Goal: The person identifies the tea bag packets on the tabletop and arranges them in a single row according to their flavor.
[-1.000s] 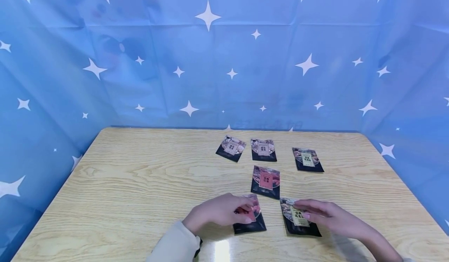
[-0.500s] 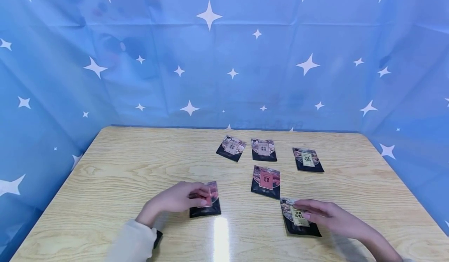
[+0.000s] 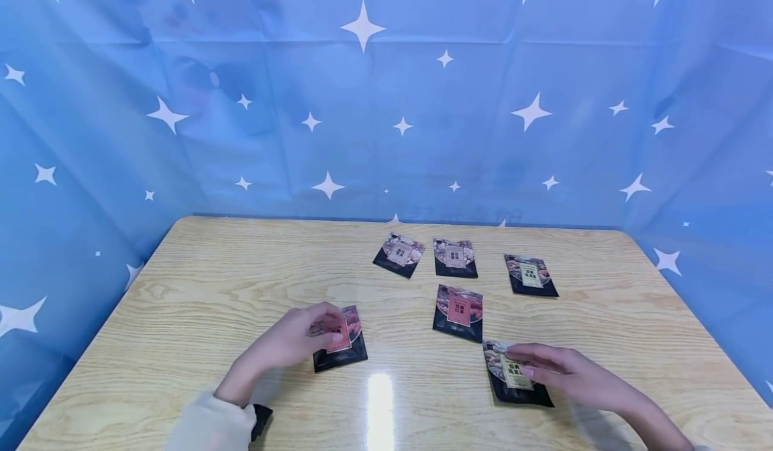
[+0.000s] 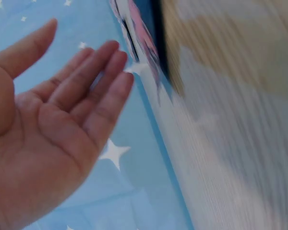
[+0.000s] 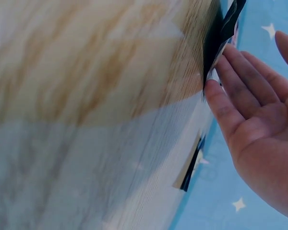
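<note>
In the head view my left hand rests its fingers on a black sachet with a red label, which lies flat on the table left of centre. The left wrist view shows that hand with its fingers extended and its thumb apart, the sachet's edge beyond the fingertips. My right hand lays its fingers on a black sachet with a yellow label near the front right. Seen from the right wrist, the fingers of this hand are straight and touch the sachet, the thumb held away.
Another red-label sachet lies just behind the right hand's one. Two pale-pink-label sachets sit at the back middle, and a yellow-label sachet at the back right. A blue starry cloth hangs behind the wooden table.
My left hand has slid the red-label sachet leftward and slightly back, away from the middle sachets, slowing in the last half second. The right hand and its sachet stay in place.
</note>
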`<state>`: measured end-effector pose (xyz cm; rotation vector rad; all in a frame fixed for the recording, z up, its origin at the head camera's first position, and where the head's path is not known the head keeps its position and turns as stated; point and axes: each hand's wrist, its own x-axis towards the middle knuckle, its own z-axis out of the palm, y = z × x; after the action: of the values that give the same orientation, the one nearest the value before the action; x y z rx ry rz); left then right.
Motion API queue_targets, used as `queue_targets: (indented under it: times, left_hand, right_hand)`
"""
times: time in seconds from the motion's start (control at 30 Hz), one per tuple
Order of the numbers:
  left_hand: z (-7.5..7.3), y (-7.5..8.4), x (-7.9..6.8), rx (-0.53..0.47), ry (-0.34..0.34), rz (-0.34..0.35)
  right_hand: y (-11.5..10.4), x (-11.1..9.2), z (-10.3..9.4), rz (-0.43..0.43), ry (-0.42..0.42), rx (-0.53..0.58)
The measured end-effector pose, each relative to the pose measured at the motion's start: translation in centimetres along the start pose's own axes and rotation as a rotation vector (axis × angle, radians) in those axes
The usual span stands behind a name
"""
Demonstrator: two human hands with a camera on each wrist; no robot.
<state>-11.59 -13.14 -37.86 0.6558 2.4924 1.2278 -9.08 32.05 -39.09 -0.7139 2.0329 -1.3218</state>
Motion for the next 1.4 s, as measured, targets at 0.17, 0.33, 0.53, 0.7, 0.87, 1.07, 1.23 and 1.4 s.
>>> queue_targets:
  times: [0.17, 0.33, 0.53, 0.7, 0.87, 1.07, 1.23, 1.4]
  left_hand:
    - [1.0, 0.5, 0.1, -0.017, 0.009, -0.027]
    - [1.2, 0.1, 0.2, -0.006, 0.03, -0.058]
    - [-0.1, -1.0, 0.0, 0.013, 0.037, -0.078]
    - [-1.4, -1.9, -0.5, 0.042, 0.06, -0.088]
    - [-1.7, -1.4, -1.1, 0.069, 0.144, -0.11]
    - [-0.9, 0.1, -1.6, 0.052, 0.201, -0.166]
    - [-0.3, 0.2, -1.6, 0.049, 0.186, -0.172]
    - [-0.8, -0.7, -1.5, 0.049, 0.18, -0.207]
  right_hand:
    - [-0.1, 0.0, 0.0, -0.002, 0.001, -0.005]
    - [-0.2, 0.1, 0.1, 0.007, 0.006, -0.023]
    - [-0.2, 0.1, 0.1, 0.019, 0.007, -0.022]
    - [-0.1, 0.1, 0.1, 0.018, 0.013, -0.032]
    - [-0.1, 0.0, 0.1, 0.009, 0.019, -0.045]
    - [-0.1, 0.0, 0.1, 0.008, 0.018, -0.044]
    - [0.0, 0.0, 0.1, 0.007, 0.022, -0.049]
    - [0.0, 0.0, 0.1, 0.008, 0.029, -0.057]
